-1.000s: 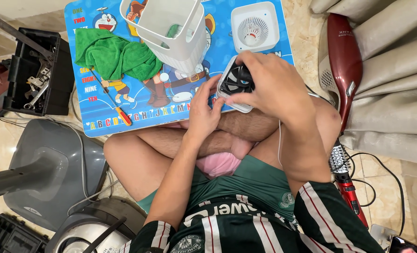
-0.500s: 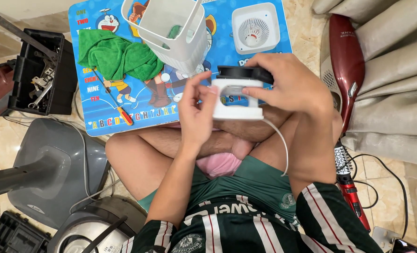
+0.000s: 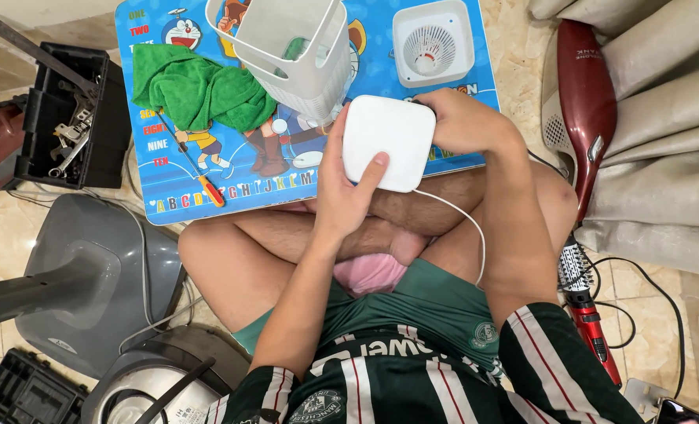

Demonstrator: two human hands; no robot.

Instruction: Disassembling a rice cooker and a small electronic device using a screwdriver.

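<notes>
Left hand (image 3: 349,188) fingers are wrapping the near edge of a smooth white rounded-square device (image 3: 387,143), thumb pressing its flat face; right hand (image 3: 463,122) is gripping the far side, holding it over the lap beside the blue cartoon worktop (image 3: 247,184), white cord (image 3: 463,228) trailing down

The box (image 3: 389,141) sits between the left hand (image 3: 345,192) and right hand (image 3: 463,122), over the near edge of the mat (image 3: 444,86). On the mat, the basket (image 3: 290,51) stands behind the box, the cloth (image 3: 200,90) to its left, the fan (image 3: 432,43) to its right, the screwdriver (image 3: 200,177) before the cloth
</notes>
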